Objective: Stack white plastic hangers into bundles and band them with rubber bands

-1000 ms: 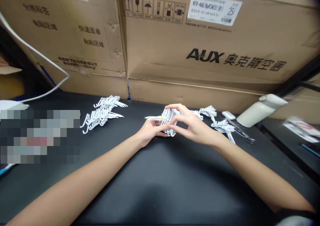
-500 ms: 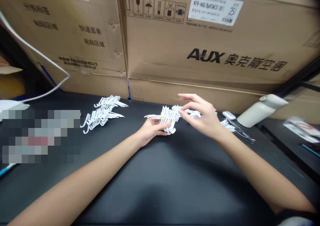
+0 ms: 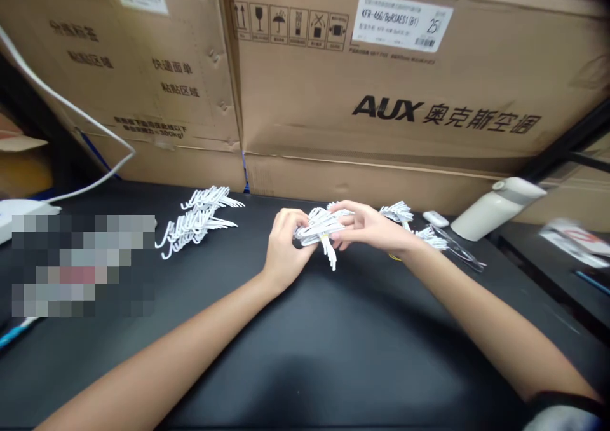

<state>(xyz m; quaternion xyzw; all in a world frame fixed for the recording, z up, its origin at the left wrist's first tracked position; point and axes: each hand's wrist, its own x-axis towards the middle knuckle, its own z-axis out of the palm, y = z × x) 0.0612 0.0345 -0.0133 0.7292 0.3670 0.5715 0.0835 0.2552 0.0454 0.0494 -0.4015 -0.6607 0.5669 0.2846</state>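
Observation:
A bundle of white hooks (image 3: 320, 225) with a yellow band round it is held above the black table between my two hands. My left hand (image 3: 289, 243) grips its left end, fingers curled over the top. My right hand (image 3: 369, 224) closes on the bundle's right side, thumb below and fingers above. The bundle's straight ends point down toward me. Behind and right of my right hand lie more white hooks (image 3: 398, 211), with another pile of hooks (image 3: 431, 238) by the wrist.
Two heaps of white hooks (image 3: 190, 224) lie at left on the black table (image 3: 305, 355). Cardboard boxes (image 3: 381, 68) stand along the back. A white bottle (image 3: 495, 208) leans at right, near a small white case (image 3: 435, 218) and a clear-looking thin item (image 3: 464, 253).
My right hand has come down and left onto the bundle, its fingers closing. The bundle has been turned, so its straight ends now point down instead of left.

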